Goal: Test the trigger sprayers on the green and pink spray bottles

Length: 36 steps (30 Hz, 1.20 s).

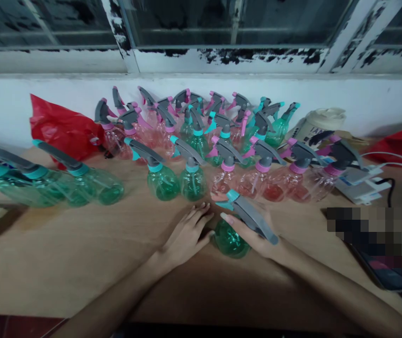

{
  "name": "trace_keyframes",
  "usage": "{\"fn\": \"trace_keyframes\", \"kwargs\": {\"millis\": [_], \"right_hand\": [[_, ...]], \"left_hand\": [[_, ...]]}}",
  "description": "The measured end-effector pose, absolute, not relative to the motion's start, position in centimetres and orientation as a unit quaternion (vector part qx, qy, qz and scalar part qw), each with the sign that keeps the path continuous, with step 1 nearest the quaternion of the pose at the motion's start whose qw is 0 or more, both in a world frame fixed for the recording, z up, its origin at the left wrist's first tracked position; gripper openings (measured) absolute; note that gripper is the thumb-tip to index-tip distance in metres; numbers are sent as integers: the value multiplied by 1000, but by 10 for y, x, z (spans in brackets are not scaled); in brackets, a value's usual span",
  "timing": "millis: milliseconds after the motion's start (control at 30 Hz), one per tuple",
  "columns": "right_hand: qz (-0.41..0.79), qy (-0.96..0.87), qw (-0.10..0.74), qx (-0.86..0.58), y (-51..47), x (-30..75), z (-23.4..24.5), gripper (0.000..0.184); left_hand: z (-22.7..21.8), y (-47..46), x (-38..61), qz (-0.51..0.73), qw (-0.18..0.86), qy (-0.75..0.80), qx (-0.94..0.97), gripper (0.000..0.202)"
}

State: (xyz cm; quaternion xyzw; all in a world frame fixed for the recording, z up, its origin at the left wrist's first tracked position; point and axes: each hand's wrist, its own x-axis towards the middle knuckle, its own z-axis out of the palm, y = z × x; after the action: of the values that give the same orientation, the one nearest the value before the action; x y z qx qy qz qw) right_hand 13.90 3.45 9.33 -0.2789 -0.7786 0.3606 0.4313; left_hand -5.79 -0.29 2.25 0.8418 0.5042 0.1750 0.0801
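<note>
A green spray bottle (232, 240) with a grey and turquoise trigger head stands on the table close in front of me. My right hand (257, 234) is wrapped round its upper part below the sprayer, with some fingers hidden behind it. Just left of the bottle, my left hand (187, 234) lies on the tabletop, its fingers stretched out and holding nothing. Beyond the hands are two more green spray bottles (163, 182) and a row of pink spray bottles (246, 180) with pink-trimmed grey heads.
Several pink and green spray bottles (130, 129) crowd along the wall. Green bottles (107, 185) stand at the left near a red plastic bag (63, 129). A phone (380, 267), cables and a white bag (322, 124) are on the right of the wooden table (81, 263).
</note>
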Motion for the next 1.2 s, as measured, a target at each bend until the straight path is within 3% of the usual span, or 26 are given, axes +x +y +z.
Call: {"fn": "trace_keyframes", "kwargs": {"millis": [700,933,1100,1200], "right_hand": [[330,-785,453,-265,36,136,104,3],[326,-785,450,-274,36,138,99,4],[342,-791,438,-256,38,138,100,21],[355,-780,436,-275,37,138,97,20]], "left_hand": [[18,-4,-56,180,78,513,836,46],[18,-5,-57,183,82,515,833,46],[16,-5,-57,210,89,522,822,43],[16,-5,-57,218,95,526,817,40]]}}
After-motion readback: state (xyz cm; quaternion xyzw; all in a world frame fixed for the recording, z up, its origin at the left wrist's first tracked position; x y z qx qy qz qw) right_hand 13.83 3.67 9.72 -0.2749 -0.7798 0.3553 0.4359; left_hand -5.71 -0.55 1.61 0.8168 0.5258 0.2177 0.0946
